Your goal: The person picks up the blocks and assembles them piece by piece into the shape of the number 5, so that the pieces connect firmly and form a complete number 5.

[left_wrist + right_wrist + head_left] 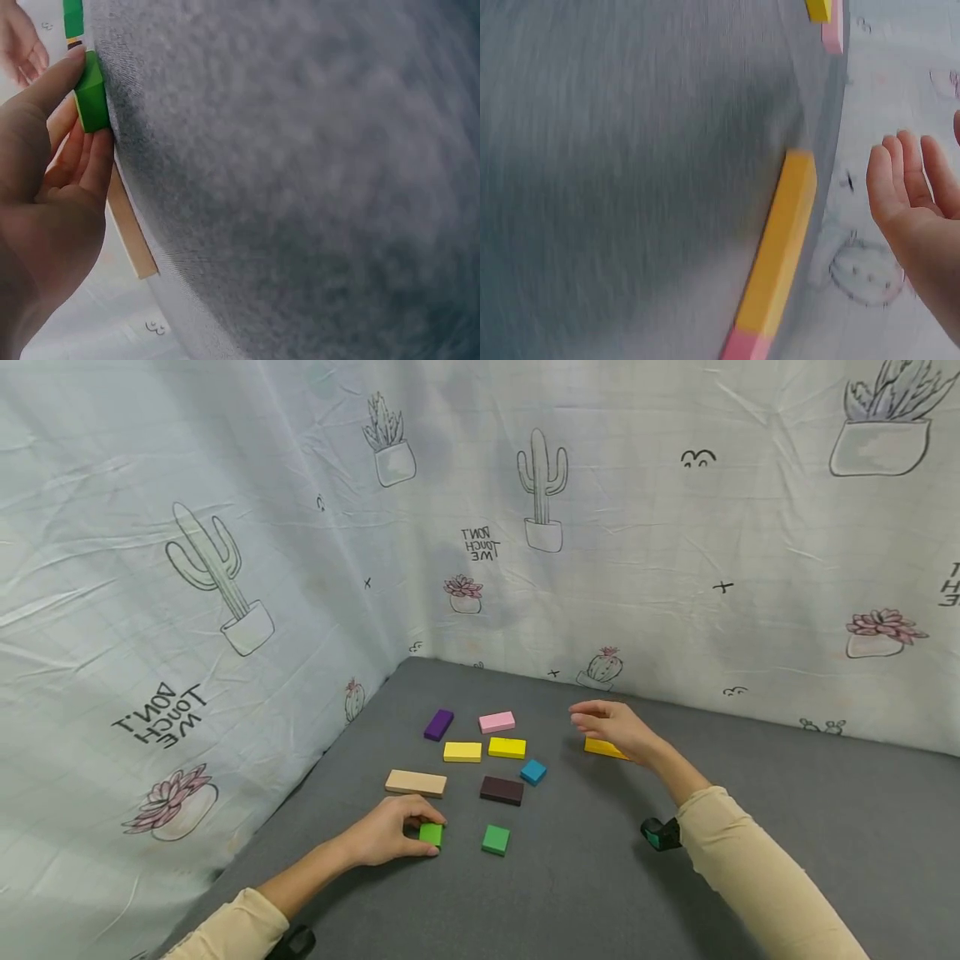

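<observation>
My left hand (384,833) pinches a light green block (431,834) between thumb and fingers, low at the grey tabletop. In the left wrist view, that green block (92,94) sits between the thumb and the fingertips. My right hand (617,728) is raised over the table with relaxed fingers and holds nothing. Beneath it, partly hidden in the head view, lies a long orange block (602,747). The right wrist view shows a pink piece (748,346) at the near end of this orange block (778,247).
Around the left hand lie a tan block (416,783), a green block (496,840) and a dark brown block (502,790). Farther back are a blue block (533,772), two yellow blocks (462,752), a pink block (497,722) and a purple block (438,725). Printed curtains (645,527) border the table.
</observation>
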Available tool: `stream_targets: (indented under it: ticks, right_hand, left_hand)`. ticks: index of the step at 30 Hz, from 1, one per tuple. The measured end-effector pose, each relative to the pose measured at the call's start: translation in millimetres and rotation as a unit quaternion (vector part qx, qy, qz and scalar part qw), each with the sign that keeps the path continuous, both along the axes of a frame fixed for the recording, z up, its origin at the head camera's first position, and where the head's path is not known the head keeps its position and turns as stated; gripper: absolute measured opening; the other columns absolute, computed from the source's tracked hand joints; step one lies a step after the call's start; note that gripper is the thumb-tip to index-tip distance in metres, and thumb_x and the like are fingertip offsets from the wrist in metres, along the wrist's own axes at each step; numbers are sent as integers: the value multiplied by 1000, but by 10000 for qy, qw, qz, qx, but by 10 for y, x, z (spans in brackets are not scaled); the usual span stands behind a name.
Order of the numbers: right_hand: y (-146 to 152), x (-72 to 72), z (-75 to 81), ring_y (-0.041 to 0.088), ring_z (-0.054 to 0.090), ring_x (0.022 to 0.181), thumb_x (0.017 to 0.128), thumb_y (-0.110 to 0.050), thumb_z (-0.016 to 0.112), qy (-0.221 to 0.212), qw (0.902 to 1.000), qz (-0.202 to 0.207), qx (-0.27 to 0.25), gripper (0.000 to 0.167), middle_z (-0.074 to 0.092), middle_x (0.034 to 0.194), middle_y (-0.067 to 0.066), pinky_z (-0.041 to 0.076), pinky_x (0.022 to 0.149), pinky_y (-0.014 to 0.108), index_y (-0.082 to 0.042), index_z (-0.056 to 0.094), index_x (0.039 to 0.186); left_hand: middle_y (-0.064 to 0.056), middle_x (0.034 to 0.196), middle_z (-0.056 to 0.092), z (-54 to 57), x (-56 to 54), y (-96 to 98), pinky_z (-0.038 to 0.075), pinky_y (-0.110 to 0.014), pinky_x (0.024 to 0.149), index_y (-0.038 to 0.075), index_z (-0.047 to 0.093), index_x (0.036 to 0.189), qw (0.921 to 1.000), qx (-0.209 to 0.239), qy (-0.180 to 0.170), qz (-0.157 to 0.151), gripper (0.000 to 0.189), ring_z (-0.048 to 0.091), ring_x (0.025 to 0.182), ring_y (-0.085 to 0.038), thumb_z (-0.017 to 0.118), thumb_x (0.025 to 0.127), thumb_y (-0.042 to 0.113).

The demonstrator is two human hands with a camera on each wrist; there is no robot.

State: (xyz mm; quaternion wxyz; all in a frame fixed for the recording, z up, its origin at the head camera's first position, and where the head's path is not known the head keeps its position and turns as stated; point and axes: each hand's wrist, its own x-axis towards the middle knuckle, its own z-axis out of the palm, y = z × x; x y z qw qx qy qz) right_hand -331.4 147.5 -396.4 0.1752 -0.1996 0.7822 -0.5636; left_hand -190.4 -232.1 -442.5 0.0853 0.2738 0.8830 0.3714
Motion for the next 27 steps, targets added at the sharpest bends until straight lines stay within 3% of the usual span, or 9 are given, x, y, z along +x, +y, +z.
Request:
stream_targets:
  ticks: [4,15,27]
  right_hand:
    - [-190,62,-56,38,46,122,98,-21,58,-1,9998,175,74,51,45,136,24,39,101,45,8,43,137]
    - [-727,252,-138,24,56,98,94,-14,64,948,9879,671,1025,36,63,106,8,48,87,39,3,59,125]
    - [-1090,387,-237,23,59,100,87,-10,72,1166,9721,1320,1551,37,64,108,8,49,88,36,1,62,120]
  left_hand:
    - [2,106,63,-7,1,3,51,-27,83,8,67,111,10000,27,5,-4,34,59,95,-12,78,81,22]
    - [1,107,63,-10,-11,-2,51,-27,84,8,67,111,10000,65,-30,-20,34,59,95,-13,78,81,21]
    - [2,107,63,-7,0,-4,50,-27,85,8,67,111,10000,-2,-27,-23,35,59,97,-12,78,82,23]
